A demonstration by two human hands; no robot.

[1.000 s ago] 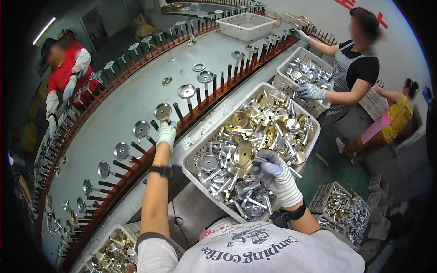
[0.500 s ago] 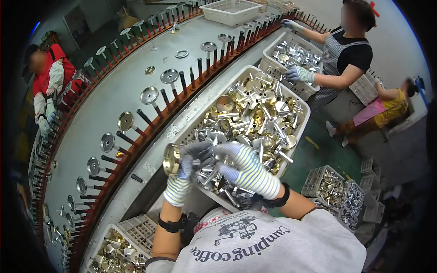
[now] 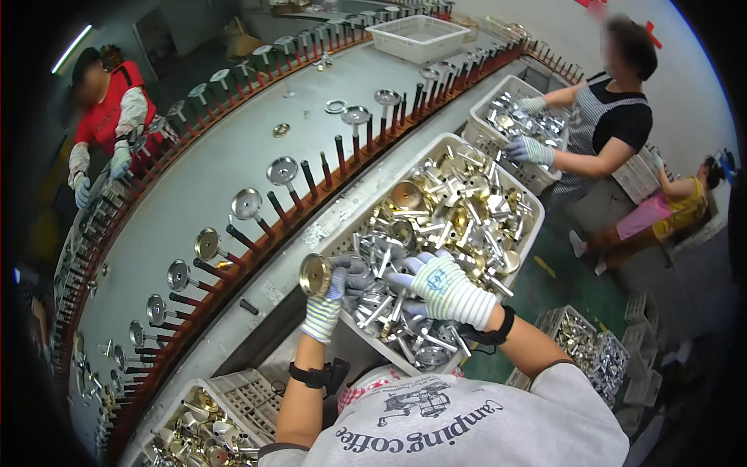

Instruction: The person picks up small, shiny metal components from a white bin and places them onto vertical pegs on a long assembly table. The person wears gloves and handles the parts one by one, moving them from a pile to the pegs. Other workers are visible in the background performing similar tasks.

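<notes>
My left hand [image 3: 331, 300], in a striped glove with grey fingertips, is closed on a round, gold-coloured metal cup-shaped part [image 3: 314, 275]. It holds this part up by the near left edge of a white crate [image 3: 534, 204]; the glove hides where a stem would be. Heaped in the crate are silver and gold-coloured metal discs with tube stems [image 3: 447, 210]. Over the crate's near part is my right hand [image 3: 451, 289], its gloved fingers apart and reaching left among the silver pieces. No part shows clearly within its grasp.
Left of the crate curves a conveyor [image 3: 210, 183] edged with upright dark pegs, several carrying metal discs [image 3: 247, 204]. A co-worker [image 3: 615, 117] handles parts in another crate [image 3: 486, 87] beyond mine. More filled crates stand at lower left [image 3: 245, 397] and on the floor at right [image 3: 580, 350].
My hands have moved apart. The left keeps the gold-coloured part, now facing up more; the right has shifted right and down to the silver pieces. The whole view has shifted slightly.
</notes>
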